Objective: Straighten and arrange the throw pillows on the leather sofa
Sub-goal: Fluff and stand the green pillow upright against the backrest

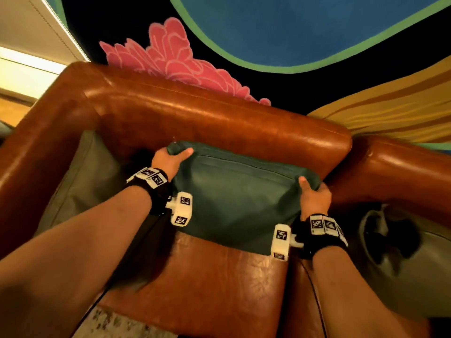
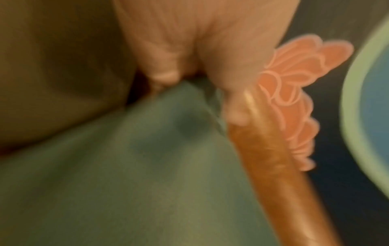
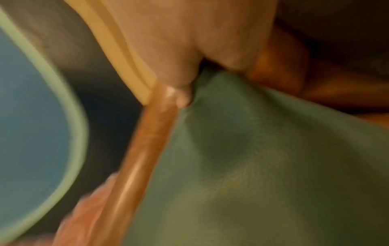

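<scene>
Pillow [image 1: 234, 191] (dark green) leans against brown leather sofa [image 1: 219, 118].

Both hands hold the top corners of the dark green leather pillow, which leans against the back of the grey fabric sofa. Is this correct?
Not quite: the sofa is brown leather, not grey fabric, as the head view shows. The left hand and right hand do hold the top corners of the dark green leather pillow leaning against its back.

A dark green pillow [image 1: 240, 198] is lying on the glossy reddish-brown sofa [image 1: 212, 118]; at twelve o'clock, a pink-flowered black rug [image 1: 170, 57] is showing.
</scene>
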